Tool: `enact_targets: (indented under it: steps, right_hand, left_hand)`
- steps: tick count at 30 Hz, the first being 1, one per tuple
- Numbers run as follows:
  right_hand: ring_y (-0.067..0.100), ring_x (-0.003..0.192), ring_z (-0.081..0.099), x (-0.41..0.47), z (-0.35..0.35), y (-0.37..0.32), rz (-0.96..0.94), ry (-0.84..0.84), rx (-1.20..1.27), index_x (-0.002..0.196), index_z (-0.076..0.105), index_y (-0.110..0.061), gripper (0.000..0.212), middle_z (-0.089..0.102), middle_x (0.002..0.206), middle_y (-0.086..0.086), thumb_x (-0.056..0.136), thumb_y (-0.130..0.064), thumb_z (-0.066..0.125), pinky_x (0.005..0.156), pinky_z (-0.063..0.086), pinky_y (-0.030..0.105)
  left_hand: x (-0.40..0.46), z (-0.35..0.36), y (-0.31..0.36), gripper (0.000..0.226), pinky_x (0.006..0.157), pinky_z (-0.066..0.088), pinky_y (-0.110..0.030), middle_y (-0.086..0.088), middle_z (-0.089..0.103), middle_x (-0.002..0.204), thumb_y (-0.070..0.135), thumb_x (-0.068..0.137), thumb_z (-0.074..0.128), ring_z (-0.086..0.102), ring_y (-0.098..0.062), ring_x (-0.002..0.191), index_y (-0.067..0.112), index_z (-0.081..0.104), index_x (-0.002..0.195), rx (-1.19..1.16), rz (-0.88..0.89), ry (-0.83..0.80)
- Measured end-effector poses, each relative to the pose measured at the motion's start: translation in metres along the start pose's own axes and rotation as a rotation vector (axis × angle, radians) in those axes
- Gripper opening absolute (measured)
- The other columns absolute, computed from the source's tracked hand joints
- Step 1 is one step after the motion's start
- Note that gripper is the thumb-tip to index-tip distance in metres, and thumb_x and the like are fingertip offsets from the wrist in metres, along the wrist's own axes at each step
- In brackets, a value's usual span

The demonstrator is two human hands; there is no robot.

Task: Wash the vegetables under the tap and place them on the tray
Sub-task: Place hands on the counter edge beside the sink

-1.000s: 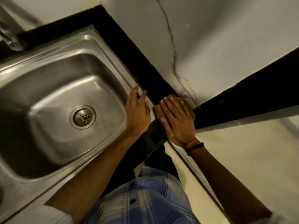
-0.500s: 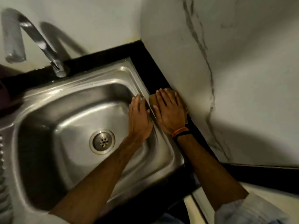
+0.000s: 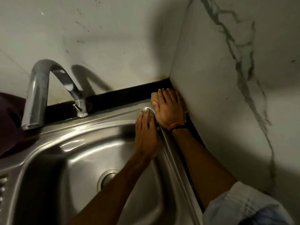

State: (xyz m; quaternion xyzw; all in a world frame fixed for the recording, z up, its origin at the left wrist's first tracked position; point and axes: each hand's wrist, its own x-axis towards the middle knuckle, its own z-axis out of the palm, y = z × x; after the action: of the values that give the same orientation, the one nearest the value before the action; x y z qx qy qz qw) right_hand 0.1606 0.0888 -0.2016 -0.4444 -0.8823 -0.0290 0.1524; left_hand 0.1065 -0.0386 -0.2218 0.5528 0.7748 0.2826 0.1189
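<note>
Head view is showing both hands working the back corner by the wall. Right hand (image 3: 169,109), its grip flat with fingers straight, is pressing down on a tan thing (image 3: 153,96), perhaps a vegetable or a sponge; I cannot tell which, since the palm is hiding most of it. Left hand (image 3: 146,131), just beside, is resting open on the sink (image 3: 90,132) rim, likely bracing. Tap (image 3: 48,88) is standing well left of both, running no water. No tray is showing.
</note>
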Motion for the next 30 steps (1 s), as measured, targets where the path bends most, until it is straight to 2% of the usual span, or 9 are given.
enact_targets:
  steps: [6,9,12,14,18,21,25,30]
  right_hand:
    - [0.032,0.128,0.051,0.039,0.013,-0.004,-0.012,-0.037,0.005,0.133,0.058,-0.007,0.060,0.060,0.133,0.013,0.091,-0.041,0.032,0.110,0.034,0.052]
    - [0.033,0.129,0.050,0.036,0.012,-0.002,-0.028,-0.053,0.015,0.135,0.056,-0.006,0.061,0.059,0.134,0.014,0.092,-0.041,0.031,0.111,0.033,0.052]
    - [0.032,0.130,0.050,0.016,0.006,0.003,-0.070,-0.044,0.045,0.135,0.056,-0.005,0.060,0.058,0.136,0.015,0.092,-0.039,0.034,0.110,0.034,0.052]
    - [0.030,0.131,0.049,-0.009,-0.004,0.007,-0.077,-0.042,0.049,0.137,0.054,-0.007,0.058,0.057,0.138,0.013,0.093,-0.039,0.035,0.111,0.033,0.052]
    - [0.028,0.135,0.044,-0.080,-0.031,0.013,-0.068,-0.098,0.050,0.142,0.048,-0.009,0.059,0.051,0.144,0.012,0.095,-0.040,0.031,0.113,0.029,0.052]
    - [0.027,0.139,0.038,-0.139,-0.051,0.022,-0.060,-0.119,0.042,0.146,0.044,-0.010,0.058,0.047,0.148,0.010,0.098,-0.041,0.031,0.116,0.025,0.050]
    - [0.026,0.139,0.039,-0.211,-0.075,0.031,-0.055,-0.103,0.013,0.146,0.044,-0.010,0.055,0.047,0.147,0.009,0.099,-0.039,0.037,0.116,0.026,0.049]
    - [0.026,0.140,0.039,-0.283,-0.101,0.040,-0.052,-0.105,0.006,0.147,0.043,-0.011,0.055,0.047,0.148,0.008,0.100,-0.039,0.036,0.116,0.025,0.048]
  left_hand:
    - [0.004,0.004,-0.006,0.063,0.119,0.021,-0.055,-0.030,0.035,0.152,0.030,0.094,0.027,0.028,-0.046,0.144,-0.009,0.044,0.141,0.039,-0.003,-0.018]
    - [0.004,-0.002,-0.004,0.066,0.121,0.017,-0.052,-0.030,0.032,0.153,0.032,0.094,0.025,0.024,-0.045,0.146,-0.009,0.042,0.143,0.017,-0.018,-0.036]
    - [-0.005,-0.009,0.000,0.060,0.119,0.018,-0.053,-0.032,0.037,0.149,0.026,0.094,0.030,0.030,-0.048,0.142,-0.011,0.046,0.139,0.028,-0.005,-0.051]
    - [-0.020,-0.013,0.004,0.056,0.118,0.015,-0.051,-0.032,0.037,0.149,0.020,0.093,0.039,0.030,-0.049,0.141,-0.010,0.046,0.139,0.031,-0.001,-0.036]
    - [-0.069,-0.019,0.016,0.059,0.123,0.004,-0.041,-0.023,0.023,0.159,0.027,0.098,0.034,0.012,-0.038,0.150,-0.002,0.035,0.149,-0.051,-0.071,-0.143]
    - [-0.111,-0.017,0.028,0.056,0.124,0.010,-0.042,-0.021,0.027,0.158,0.027,0.098,0.038,0.018,-0.037,0.149,0.002,0.039,0.147,-0.079,-0.080,-0.201]
    - [-0.165,-0.013,0.050,0.052,0.121,0.018,-0.047,-0.021,0.033,0.155,0.022,0.097,0.042,0.026,-0.037,0.146,0.000,0.045,0.144,-0.098,-0.021,-0.261]
    - [-0.210,-0.005,0.062,0.050,0.121,0.019,-0.046,-0.020,0.030,0.157,0.022,0.101,0.043,0.025,-0.037,0.147,-0.002,0.041,0.145,-0.057,-0.005,-0.297]
